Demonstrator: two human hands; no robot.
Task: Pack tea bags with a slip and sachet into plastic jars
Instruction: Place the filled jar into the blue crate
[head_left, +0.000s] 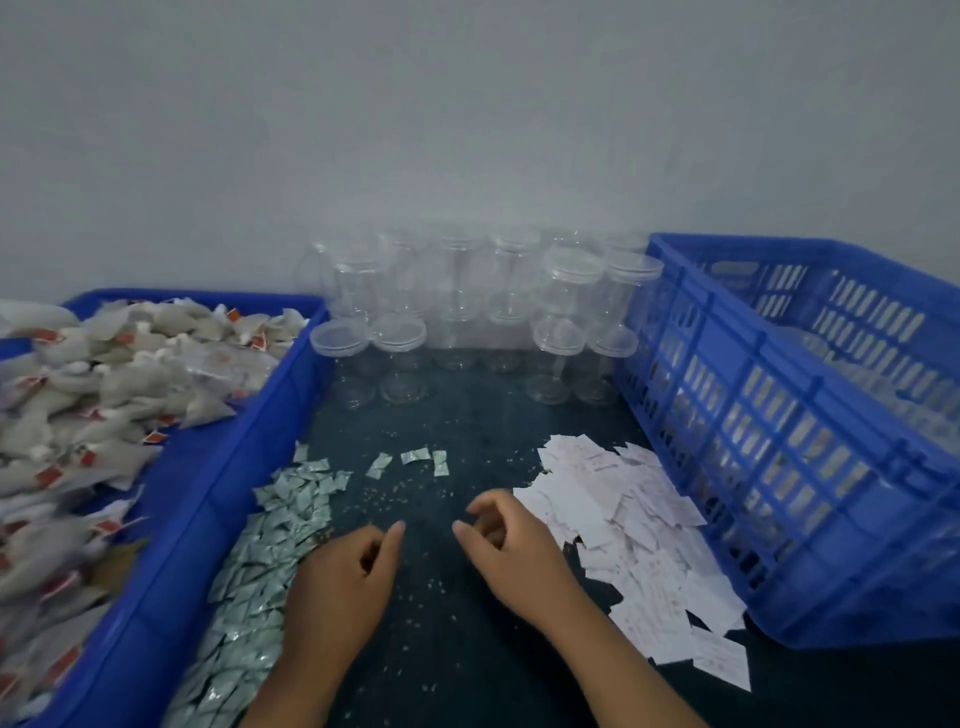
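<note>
While both hands hang loosely curled above the bench, neither grips anything.
The left hand and right hand sit near the middle, toward the front edge, between a heap of silver sachets and a heap of paper slips. Tea bags fill the blue tray along the left edge. Clear lidded jars stand in rows at the back edge. A blue crate occupies the right edge, just beside the slips.
</note>
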